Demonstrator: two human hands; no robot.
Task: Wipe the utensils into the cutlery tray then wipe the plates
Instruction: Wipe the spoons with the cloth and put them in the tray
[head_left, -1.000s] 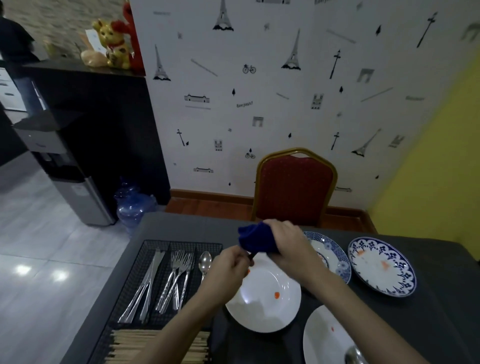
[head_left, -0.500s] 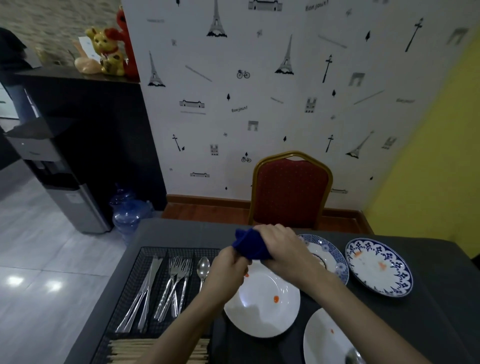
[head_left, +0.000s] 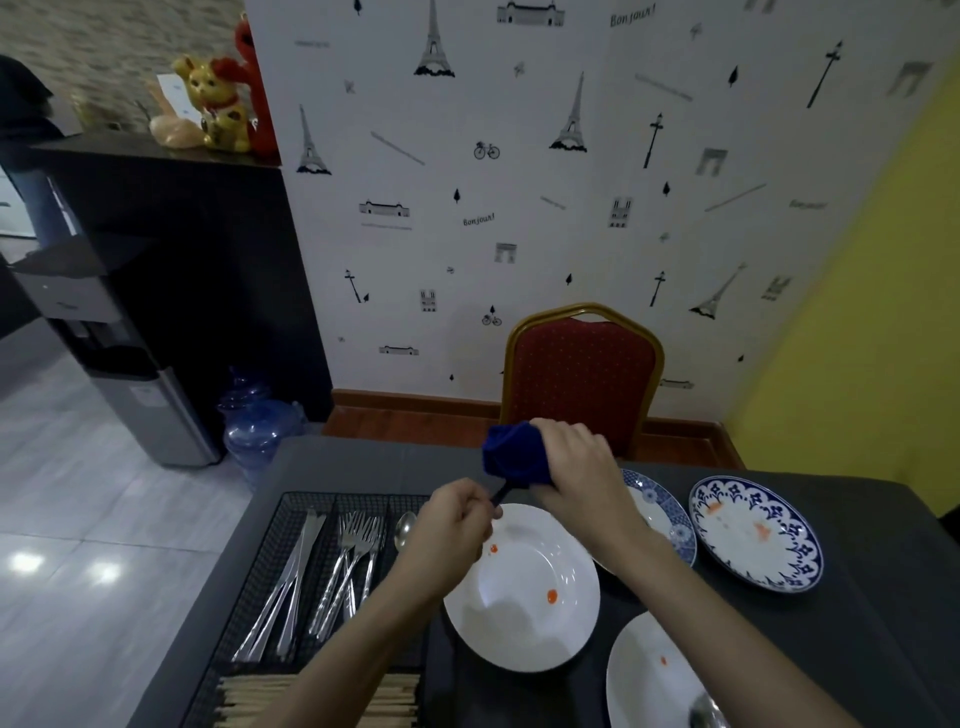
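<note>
The cutlery tray (head_left: 283, 561), a black wire-mesh basket, sits at the left of the dark table (head_left: 857, 649); its near end runs out of the bottom edge, and the person's left forearm crosses its right side. Its compartments hold knives (head_left: 288, 582), forks (head_left: 350, 566) and one spoon (head_left: 404, 529), whose handle is hidden behind the left hand, with chopsticks (head_left: 249, 699) across the near end, partly cut off.

A white plate (head_left: 524, 587) with two orange spots lies just right of the tray, under both hands. A second white plate (head_left: 649, 675) at the bottom edge is cut off, and something shiny on it, perhaps a spoon bowl, is too clipped to make out. A blue-patterned plate (head_left: 756, 532) with orange smears lies to the right; another blue-rimmed plate (head_left: 662, 512) is mostly hidden behind the right wrist.

The right hand (head_left: 574, 467) has its fingers curled tight round a bunched blue cloth (head_left: 511, 456), held above the far rim of the first white plate. The left hand (head_left: 457, 525) is closed in a fist on a thin dark handle (head_left: 498, 495) that runs up into the cloth; the utensil's working end is wrapped inside, so what kind it is cannot be told.

Behind the table stands a red chair (head_left: 582, 374) with a gold frame, its seat hidden by the table.
</note>
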